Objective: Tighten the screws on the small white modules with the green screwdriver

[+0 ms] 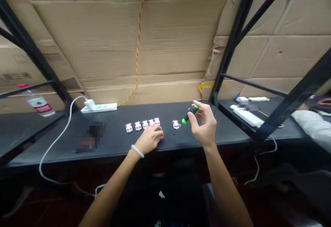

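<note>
My right hand (205, 125) grips a screwdriver (192, 111) by its black and green handle. Its thin shaft slants down left, the tip close to a lone small white part with purple edges (176, 124) on the black table. To the left runs a row of several similar small white parts (138, 126). My left hand (150, 139), with a pale bead bracelet at the wrist, lies at the right end of this row. Its fingers are loosely bent, tips beside the nearest parts; whether they touch is unclear.
A white power strip (107, 107) with a plugged-in charger (90, 104) sits at the back left. Blurred dark objects (93, 135) lie left. Black metal posts (230, 47) flank the table (116, 144); cardboard (178, 40) closes the back. Another person's sleeve (312, 127) shows far right.
</note>
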Action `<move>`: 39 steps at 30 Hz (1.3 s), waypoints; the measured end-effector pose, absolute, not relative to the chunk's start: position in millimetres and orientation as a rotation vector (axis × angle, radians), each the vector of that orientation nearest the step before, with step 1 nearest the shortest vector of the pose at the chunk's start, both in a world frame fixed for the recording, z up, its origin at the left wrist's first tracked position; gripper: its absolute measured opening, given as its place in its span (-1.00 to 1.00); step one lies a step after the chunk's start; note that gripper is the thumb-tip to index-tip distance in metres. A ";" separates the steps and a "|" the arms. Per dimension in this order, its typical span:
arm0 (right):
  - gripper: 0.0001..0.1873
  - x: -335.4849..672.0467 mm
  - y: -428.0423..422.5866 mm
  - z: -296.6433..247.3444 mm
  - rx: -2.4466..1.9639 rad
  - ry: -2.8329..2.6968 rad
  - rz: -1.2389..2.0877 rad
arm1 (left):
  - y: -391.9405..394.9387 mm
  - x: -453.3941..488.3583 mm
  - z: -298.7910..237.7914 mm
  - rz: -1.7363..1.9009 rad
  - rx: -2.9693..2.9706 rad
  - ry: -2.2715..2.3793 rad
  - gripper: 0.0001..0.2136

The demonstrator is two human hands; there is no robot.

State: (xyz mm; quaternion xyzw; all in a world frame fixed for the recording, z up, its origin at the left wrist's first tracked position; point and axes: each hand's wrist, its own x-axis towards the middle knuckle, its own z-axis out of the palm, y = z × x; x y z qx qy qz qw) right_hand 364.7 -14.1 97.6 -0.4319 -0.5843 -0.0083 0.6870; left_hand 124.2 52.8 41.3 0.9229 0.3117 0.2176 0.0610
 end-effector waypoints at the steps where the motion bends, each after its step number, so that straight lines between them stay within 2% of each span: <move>1: -0.59 364.9 -13.8 97.4 -0.970 -1.310 -0.019 | 55.2 129.3 42.5 0.621 2.783 0.967 -0.82; 5: -0.60 365.1 -13.9 97.8 -0.978 -1.344 -0.042 | 63.9 146.7 44.4 0.501 2.729 1.091 -0.83; 9: -0.61 365.8 -13.8 97.1 -0.978 -1.343 -0.053 | 67.1 143.1 43.7 0.561 2.669 1.131 -0.78; 14: -0.46 365.6 -9.4 94.1 -0.896 -1.259 0.108 | 71.3 104.9 43.7 0.588 2.650 0.842 -0.72; 19: -0.55 356.4 -4.5 90.5 -0.803 -1.278 0.276 | 73.5 74.2 40.7 0.556 2.526 0.705 -0.66; 28: -0.50 324.7 2.0 69.7 -0.847 -1.364 0.310 | 73.4 79.4 30.4 0.636 2.490 0.583 -0.83; 39: -0.50 323.4 4.6 63.9 -0.886 -1.395 0.262 | 75.1 80.0 27.3 0.670 2.430 0.552 -0.83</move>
